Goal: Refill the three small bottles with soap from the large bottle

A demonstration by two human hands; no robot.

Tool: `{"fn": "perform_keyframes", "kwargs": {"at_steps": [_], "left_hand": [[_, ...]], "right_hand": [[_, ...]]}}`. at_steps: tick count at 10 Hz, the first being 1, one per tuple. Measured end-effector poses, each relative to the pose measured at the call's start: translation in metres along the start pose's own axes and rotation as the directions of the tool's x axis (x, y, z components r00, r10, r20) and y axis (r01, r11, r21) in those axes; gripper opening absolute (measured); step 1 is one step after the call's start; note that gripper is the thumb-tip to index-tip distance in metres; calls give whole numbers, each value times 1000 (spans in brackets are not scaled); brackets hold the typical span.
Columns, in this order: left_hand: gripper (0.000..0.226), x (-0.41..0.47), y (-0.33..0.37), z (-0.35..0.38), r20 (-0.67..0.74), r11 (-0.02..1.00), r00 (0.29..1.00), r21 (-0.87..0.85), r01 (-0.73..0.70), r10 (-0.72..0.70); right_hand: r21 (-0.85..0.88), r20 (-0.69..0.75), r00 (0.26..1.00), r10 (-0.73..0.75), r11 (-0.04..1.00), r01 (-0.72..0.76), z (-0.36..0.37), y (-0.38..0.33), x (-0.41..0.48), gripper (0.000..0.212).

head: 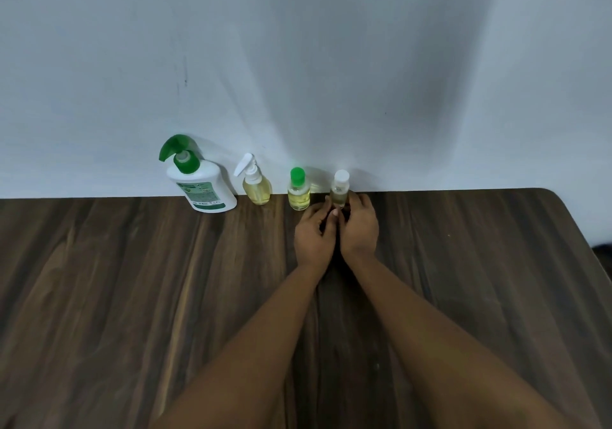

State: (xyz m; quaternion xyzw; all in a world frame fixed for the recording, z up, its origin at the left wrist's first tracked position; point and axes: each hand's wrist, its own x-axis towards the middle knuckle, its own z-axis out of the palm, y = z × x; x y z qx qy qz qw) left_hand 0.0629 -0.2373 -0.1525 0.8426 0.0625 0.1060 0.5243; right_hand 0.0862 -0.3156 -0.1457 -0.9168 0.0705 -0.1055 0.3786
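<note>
Head view: left hand and right hand curl round the base of the white-capped bottle, upright on the bench; large bottle stands well left of them; cap on, so unscrewing likely comes next.

One head-worn wide-angle view; forward and down across the table, toward the wall; near.

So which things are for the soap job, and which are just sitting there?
For the job: large bottle, pump-top small bottle, green-capped small bottle, white-capped small bottle, held by the left hand and right hand.
Just there: wooden table, white wall.
</note>
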Motion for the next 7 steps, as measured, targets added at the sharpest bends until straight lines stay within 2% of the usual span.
{"fn": "perform_keyframes", "kwargs": {"at_steps": [2,4,7], "left_hand": [[46,2,2,4,-10,998,999,37,49,-49],[33,5,4,7,1,995,996,54,85,-86],[62,1,5,11,42,995,996,65,81,-84]], "right_hand": [[-5,-27,999,18,1000,-18,5,3,4,30],[4,-47,998,49,999,-49,8,6,7,34],[1,-56,996,76,997,-76,7,6,8,43]]}}
